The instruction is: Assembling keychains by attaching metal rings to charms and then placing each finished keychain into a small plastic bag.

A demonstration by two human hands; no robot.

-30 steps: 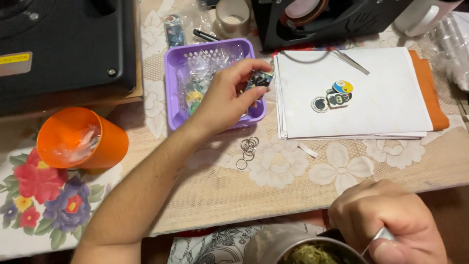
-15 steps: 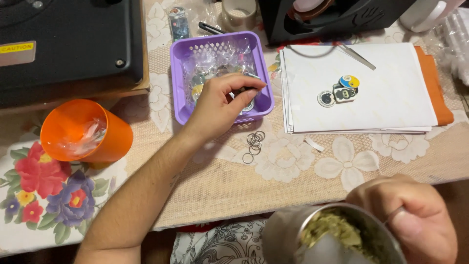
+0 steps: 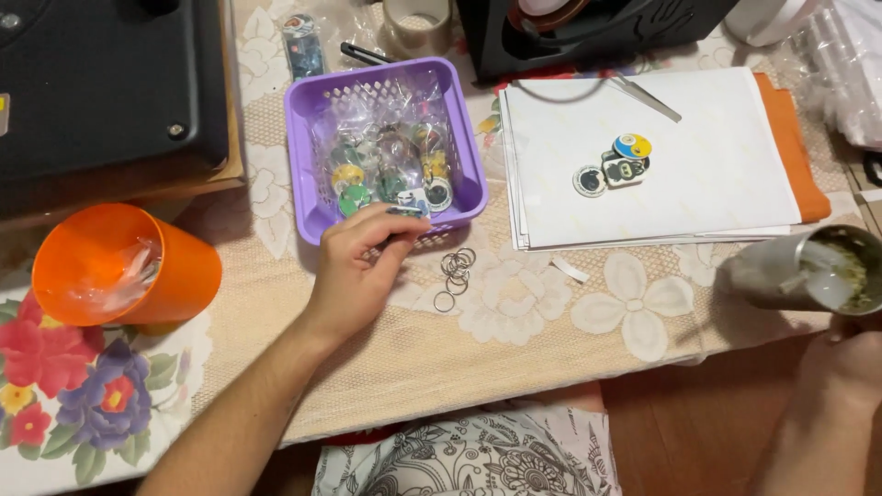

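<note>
While the fingers are curling at the basket's near rim, these lines are tracking the pick.

Left hand: the left hand (image 3: 363, 262) is closing its fingertips on a small round printed piece at the 6 o'clock edge of the purple basket (image 3: 317, 197); the grip looks pinched together, though the piece is mostly hidden.
Right hand: the right hand (image 3: 841, 377) is sitting at 4 o'clock under a metal cup (image 3: 804, 276) of green herb; I cannot tell how it is gripping.
Pieces: more wrapped round pieces (image 3: 390, 165) are lying in the basket.
Rings: loose metal rings (image 3: 453, 276) are lying just at 3 o'clock of the left hand.
Doing it well: I judge that lifting straight up is keeping the plastic wraps from dragging neighbours out.
</note>
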